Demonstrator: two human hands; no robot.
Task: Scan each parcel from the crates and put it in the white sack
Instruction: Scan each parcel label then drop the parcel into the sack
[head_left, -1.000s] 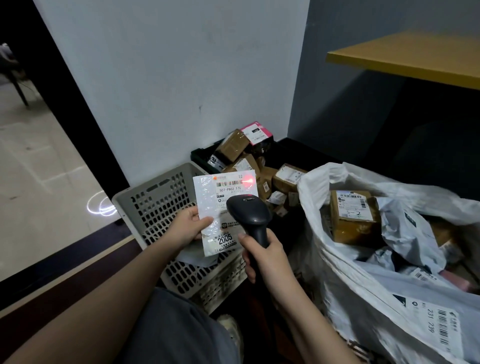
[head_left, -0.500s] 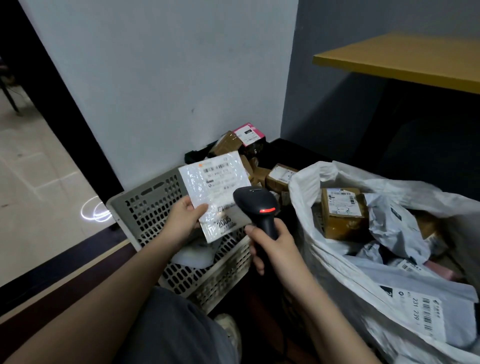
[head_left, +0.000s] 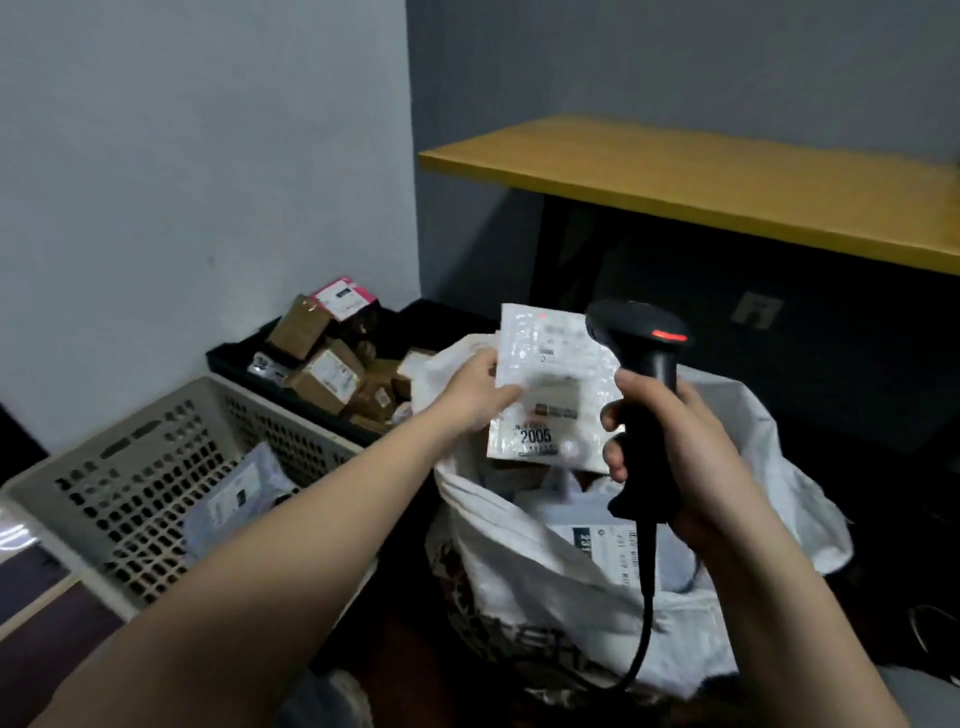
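parcel: flat white bubble mailer (head_left: 550, 389), label side facing camera, "2006"-like number printed upright near its lower edge. Top text blurred, can't read.
parcel axis: long axis near vertical, top edge leaning slightly away/right; lower edge points down into the sack mouth.
parcel position: held in the air over the open white sack (head_left: 524, 571), between the two hands, not resting on anything.
left grip: left hand (head_left: 475, 395) pinches the mailer's left edge, thumb on the front face, fingers hidden behind. Clenched on the parcel, not splayed.
right grip: right hand (head_left: 670, 441) wrapped fully around the handle of the black scanner (head_left: 641, 395), fingers curled tight on the front. Knuckles just beside the mailer's right edge; contact can't be told.
scanner: upright, head at top with a red light strip lit, nose pointing left toward the mailer's upper part. Cable hangs from the handle base down in front of the sack.
sack contents: grey poly mailers with printed labels visible inside, below the held parcel.
grey crate (head_left: 156, 467): perforated, left of sack, one bluish poly bag (head_left: 239, 493) lying in it.
black crate (head_left: 234, 358): behind the grey one against the wall, piled with small brown cartons (head_left: 324, 376) and one pink-labelled box (head_left: 345, 296).
desk (head_left: 701, 182): yellow top, upper right, well apart from the hands.
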